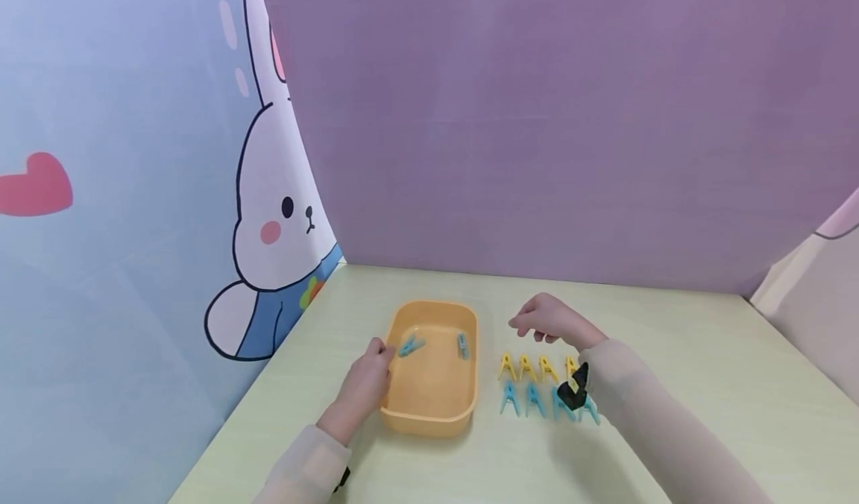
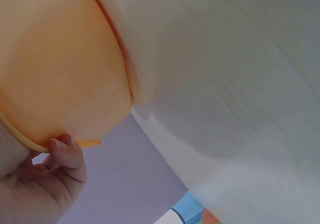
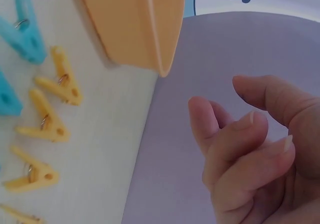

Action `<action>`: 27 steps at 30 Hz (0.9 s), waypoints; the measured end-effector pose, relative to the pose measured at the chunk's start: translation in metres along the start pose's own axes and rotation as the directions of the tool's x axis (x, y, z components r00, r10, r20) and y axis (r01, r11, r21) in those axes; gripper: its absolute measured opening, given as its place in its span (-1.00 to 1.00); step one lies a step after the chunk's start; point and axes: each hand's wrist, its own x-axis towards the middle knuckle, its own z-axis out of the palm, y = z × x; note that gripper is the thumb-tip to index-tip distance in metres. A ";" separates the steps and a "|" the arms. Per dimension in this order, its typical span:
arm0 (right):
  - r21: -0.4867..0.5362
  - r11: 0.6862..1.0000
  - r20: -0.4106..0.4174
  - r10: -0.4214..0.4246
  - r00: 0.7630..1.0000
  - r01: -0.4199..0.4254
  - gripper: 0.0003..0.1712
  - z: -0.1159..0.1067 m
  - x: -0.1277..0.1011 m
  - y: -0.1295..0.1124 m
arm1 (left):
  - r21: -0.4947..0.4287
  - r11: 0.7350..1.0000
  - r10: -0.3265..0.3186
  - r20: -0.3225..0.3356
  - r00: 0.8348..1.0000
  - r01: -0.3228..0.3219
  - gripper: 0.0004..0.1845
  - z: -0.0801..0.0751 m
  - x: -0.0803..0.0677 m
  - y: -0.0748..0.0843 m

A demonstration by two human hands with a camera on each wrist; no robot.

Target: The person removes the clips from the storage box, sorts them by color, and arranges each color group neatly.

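Note:
An orange plastic basin (image 1: 432, 388) stands on the table, with my left hand (image 1: 365, 377) at its left side. In the left wrist view, the thumb and fingers of that hand (image 2: 60, 176) pinch the basin's rim (image 2: 31, 143). Two blue clothespins, one at the left (image 1: 408, 346) and one at the right (image 1: 463, 346), lie inside the basin. My right hand (image 1: 546, 317) hovers right of the basin, beyond the clothespin rows. Its fingers (image 3: 250, 179) are loosely bent, thumb apart, and hold nothing.
Right of the basin lie a row of yellow clothespins (image 1: 526, 368) and, nearer, a row of blue ones (image 1: 533, 399). My right forearm partly covers their right ends. A purple backdrop (image 1: 537, 131) rises behind the pale table (image 1: 705, 385); a rabbit-print cloth (image 1: 134, 265) hangs at left.

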 end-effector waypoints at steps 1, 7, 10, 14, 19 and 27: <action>-0.003 1.000 0.001 -0.001 1.000 0.001 -0.80 0.001 0.001 -0.003 | 0.001 1.000 0.001 -0.003 1.000 -0.001 -0.60 0.000 0.000 0.000; 0.000 1.000 -0.001 -0.002 1.000 0.002 -0.81 0.006 0.010 -0.016 | 0.011 1.000 0.009 -0.017 1.000 -0.009 -0.60 0.000 0.000 -0.001; -0.008 1.000 0.002 -0.013 1.000 0.013 -0.80 0.008 0.015 -0.023 | 0.010 1.000 0.002 -0.004 1.000 -0.001 -0.60 0.001 0.000 -0.002; -0.004 1.000 0.013 -0.028 1.000 0.028 -0.79 0.011 0.020 -0.034 | 0.008 1.000 -0.010 0.015 1.000 0.010 -0.60 0.001 0.000 -0.003; 0.006 0.999 0.017 -0.036 0.999 0.036 -0.80 0.017 0.024 -0.049 | 0.015 1.000 -0.003 0.010 1.000 0.003 -0.61 0.002 0.000 -0.004; 0.021 0.998 0.024 -0.059 0.998 0.058 -0.80 0.029 0.035 -0.065 | 0.008 1.000 0.010 0.001 1.000 -0.010 -0.60 0.003 0.001 -0.004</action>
